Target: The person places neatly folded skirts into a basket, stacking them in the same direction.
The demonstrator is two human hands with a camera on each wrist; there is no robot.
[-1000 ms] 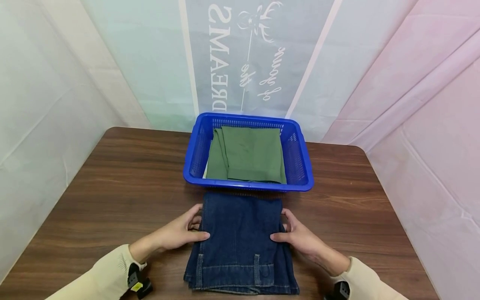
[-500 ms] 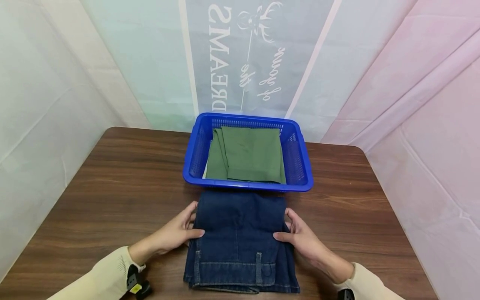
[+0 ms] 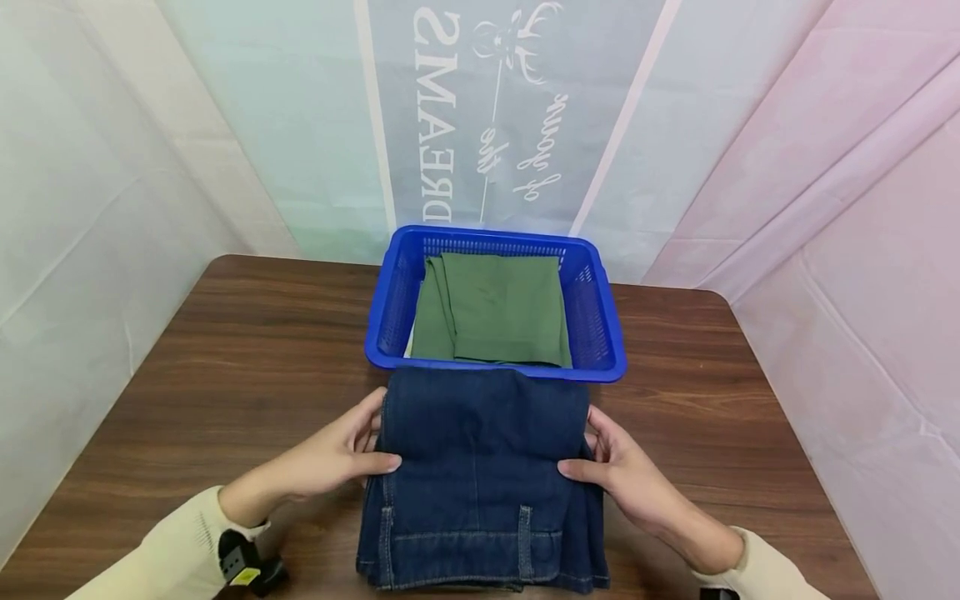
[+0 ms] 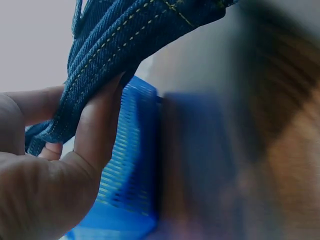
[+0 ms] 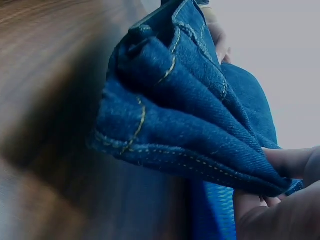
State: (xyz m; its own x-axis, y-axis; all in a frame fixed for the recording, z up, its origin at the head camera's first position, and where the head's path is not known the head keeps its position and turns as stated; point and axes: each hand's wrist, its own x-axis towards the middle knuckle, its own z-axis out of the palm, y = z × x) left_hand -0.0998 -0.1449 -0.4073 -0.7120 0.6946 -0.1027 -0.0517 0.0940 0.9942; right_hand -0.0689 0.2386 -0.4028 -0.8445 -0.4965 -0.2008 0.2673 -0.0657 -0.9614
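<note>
A folded pair of dark blue jeans (image 3: 480, 475) hangs between my hands, waistband and belt loops toward me. My left hand (image 3: 330, 454) grips its left edge, thumb on top and fingers underneath. On the opposite edge my right hand (image 3: 633, 479) holds it the same way. Both wrist views show the denim raised off the table, its layered, stitched edges sagging between the hands. Just beyond the jeans stands a blue plastic basket (image 3: 381, 292), its front rim partly covered by their far edge. Folded green cloth (image 3: 502, 308) lies inside it.
The brown wooden table (image 3: 247, 375) stretches to both sides of the basket. Pale hanging sheets (image 3: 90, 167) enclose the left and right, and a printed cloth (image 3: 510, 125) hangs behind. Something whitish peeks out under the green cloth.
Both hands have spread slightly apart and lifted the jeans off the table. The jeans look larger, and their far edge now overlaps the basket's front rim. The basket has stayed put.
</note>
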